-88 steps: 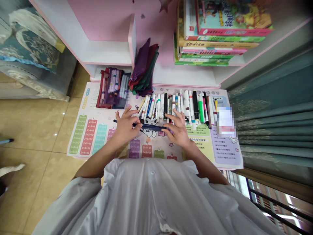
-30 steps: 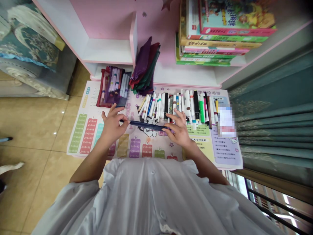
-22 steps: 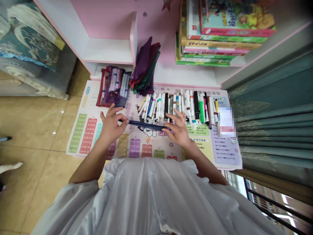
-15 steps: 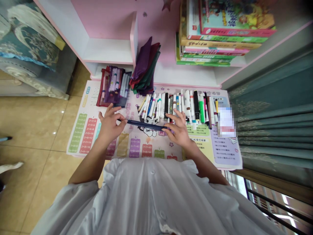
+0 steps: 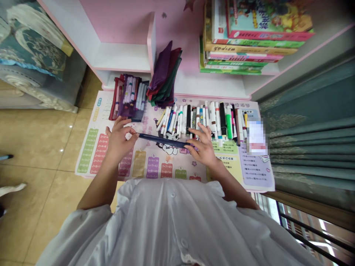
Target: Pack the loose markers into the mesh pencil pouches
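A flat dark blue pencil pouch (image 5: 162,140) is seen edge-on just above the colourful number mat (image 5: 155,164). My left hand (image 5: 118,139) pinches its left end with thumb and forefinger, the other fingers raised. My right hand (image 5: 203,146) grips its right end, fingers curled round it. Just beyond the pouch a row of several markers and pens (image 5: 202,120) lies side by side on the mat.
Mesh pouches filled with pens (image 5: 127,98) lie at the mat's far left. Folded purple, red and green pouches (image 5: 164,74) lean against the pink shelf divider (image 5: 151,44). Stacked books (image 5: 249,48) fill the right shelf. A teal curtain (image 5: 310,122) hangs on the right, a sofa (image 5: 30,70) stands on the left.
My left hand has slid leftward, pinching at the pouch's left end, and the pouch now reaches further left. My right hand has stayed in place on the right end.
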Action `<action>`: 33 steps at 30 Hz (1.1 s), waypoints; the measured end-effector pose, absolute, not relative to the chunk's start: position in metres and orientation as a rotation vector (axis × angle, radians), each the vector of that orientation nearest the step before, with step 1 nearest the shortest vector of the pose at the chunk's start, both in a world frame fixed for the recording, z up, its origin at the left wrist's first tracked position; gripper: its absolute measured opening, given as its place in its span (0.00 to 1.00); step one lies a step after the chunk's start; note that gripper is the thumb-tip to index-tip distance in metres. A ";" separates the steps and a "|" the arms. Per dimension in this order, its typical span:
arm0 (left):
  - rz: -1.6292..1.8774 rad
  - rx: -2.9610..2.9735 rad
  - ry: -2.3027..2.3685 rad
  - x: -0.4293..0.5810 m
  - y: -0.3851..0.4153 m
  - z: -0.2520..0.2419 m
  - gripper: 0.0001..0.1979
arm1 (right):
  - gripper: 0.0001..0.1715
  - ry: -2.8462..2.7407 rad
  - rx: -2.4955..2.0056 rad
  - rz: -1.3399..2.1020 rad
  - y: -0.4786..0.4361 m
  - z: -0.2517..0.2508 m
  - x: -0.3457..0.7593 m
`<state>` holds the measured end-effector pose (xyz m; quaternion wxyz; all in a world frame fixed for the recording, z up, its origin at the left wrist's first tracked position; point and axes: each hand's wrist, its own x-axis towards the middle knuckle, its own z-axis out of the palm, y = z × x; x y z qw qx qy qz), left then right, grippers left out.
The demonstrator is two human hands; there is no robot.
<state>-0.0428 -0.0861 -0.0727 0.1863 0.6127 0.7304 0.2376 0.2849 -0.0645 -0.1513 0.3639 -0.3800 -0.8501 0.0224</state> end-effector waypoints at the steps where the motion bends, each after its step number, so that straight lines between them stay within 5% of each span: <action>1: 0.671 1.726 2.057 -0.044 -0.086 -0.073 0.08 | 0.10 -2.192 -0.991 0.063 -0.064 -0.152 0.285; 33: 0.639 1.646 2.142 -0.053 -0.086 -0.073 0.06 | 0.11 -2.204 -1.005 0.089 -0.065 -0.150 0.284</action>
